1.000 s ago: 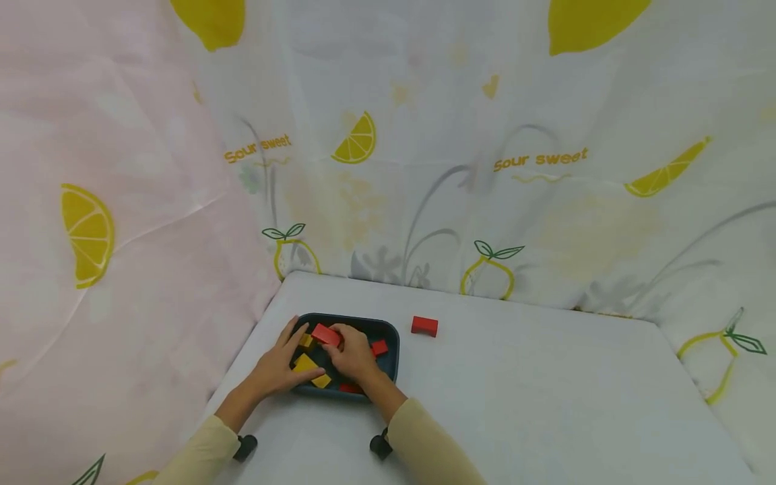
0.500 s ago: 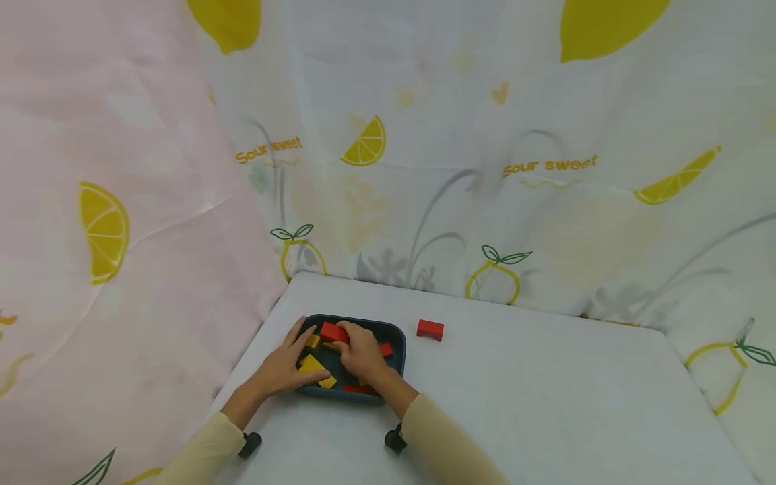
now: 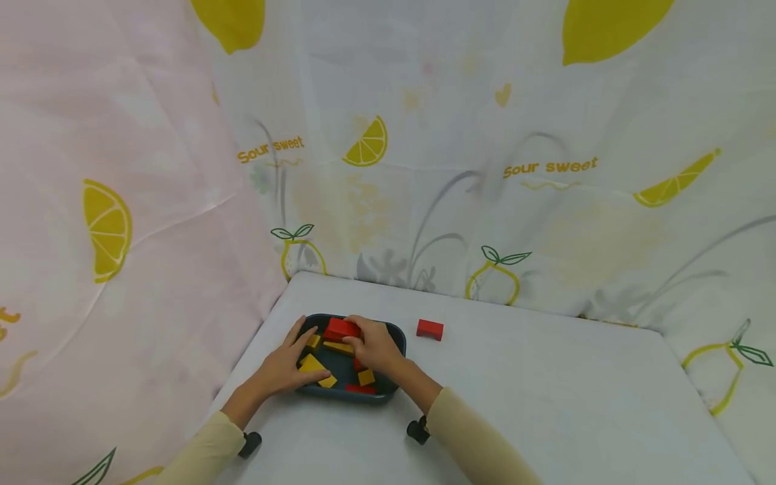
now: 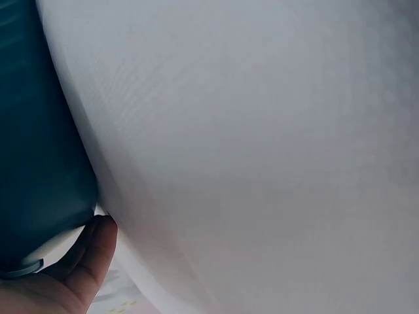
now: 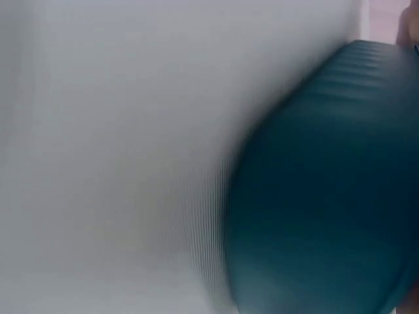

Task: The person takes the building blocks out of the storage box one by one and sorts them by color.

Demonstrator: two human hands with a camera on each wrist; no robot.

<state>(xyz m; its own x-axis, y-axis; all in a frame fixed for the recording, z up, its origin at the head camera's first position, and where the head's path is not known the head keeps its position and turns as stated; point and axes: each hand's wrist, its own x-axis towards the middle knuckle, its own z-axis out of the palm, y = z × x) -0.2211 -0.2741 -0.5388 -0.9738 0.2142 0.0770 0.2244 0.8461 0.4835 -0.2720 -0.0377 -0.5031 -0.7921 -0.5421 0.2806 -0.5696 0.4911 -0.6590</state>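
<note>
In the head view, my right hand [image 3: 378, 347] pinches a red block [image 3: 341, 329] at its right end, over the back of a dark teal tray [image 3: 388, 399]. My left hand [image 3: 279, 369] spans the tray's left end with fingers spread toward the far rim and the thumb over a yellow block [image 3: 316, 370]. Fingers [image 4: 91, 261] lie by the tray's outer wall [image 4: 46, 150] in the left wrist view. Other blocks in the tray include a long yellow block [image 3: 338, 347], a small yellow block [image 3: 366, 377] and a red block [image 3: 361, 389] near the front.
A red arch block [image 3: 430, 329] stands outside the tray on the white tabletop [image 3: 545, 391], to the right. Lemon-print curtains [image 3: 424, 135] hang behind the table and along its left. The right wrist view is blurred and shows mainly the tray's outer wall [image 5: 327, 190].
My right hand has shifted to the right with the red block, uncovering the yellow blocks near it. The left hand stays at the tray's left end. The head view has turned slightly left.
</note>
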